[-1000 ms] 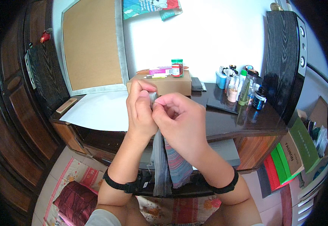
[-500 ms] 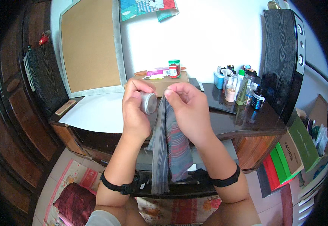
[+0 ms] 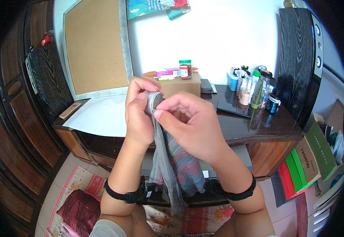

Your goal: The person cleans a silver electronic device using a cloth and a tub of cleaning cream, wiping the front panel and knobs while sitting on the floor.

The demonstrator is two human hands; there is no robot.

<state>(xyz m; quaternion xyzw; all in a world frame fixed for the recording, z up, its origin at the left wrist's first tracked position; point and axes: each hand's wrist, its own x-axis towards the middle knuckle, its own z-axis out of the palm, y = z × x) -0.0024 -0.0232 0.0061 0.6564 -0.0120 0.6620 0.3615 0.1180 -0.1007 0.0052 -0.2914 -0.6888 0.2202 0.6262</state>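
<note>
My left hand point(image 3: 137, 114) is closed round a small round silver-grey container point(image 3: 151, 98), held up over the desk's front edge with its round end turned to the right. A grey striped cloth point(image 3: 184, 168) with red and blue bands hangs from the fingers of my right hand point(image 3: 197, 126). Thumb and forefinger pinch its upper end against the rim of the container. The cloth's folds drop between my forearms. Any print on the container is hidden or too small to make out.
Behind my hands, a cardboard box point(image 3: 187, 87) bears a green-lidded jar point(image 3: 185, 70). White paper point(image 3: 101, 116) and a wooden block point(image 3: 70, 111) lie left on the dark desk point(image 3: 259, 126). Several bottles point(image 3: 255, 91) and a tall speaker point(image 3: 296, 59) stand right. A framed board point(image 3: 95, 51) leans against the wall.
My right hand has moved left and slightly down, bringing the cloth's pinched end from beside the container onto its rim. The container has tilted and shifted slightly; the hanging cloth has swung.
</note>
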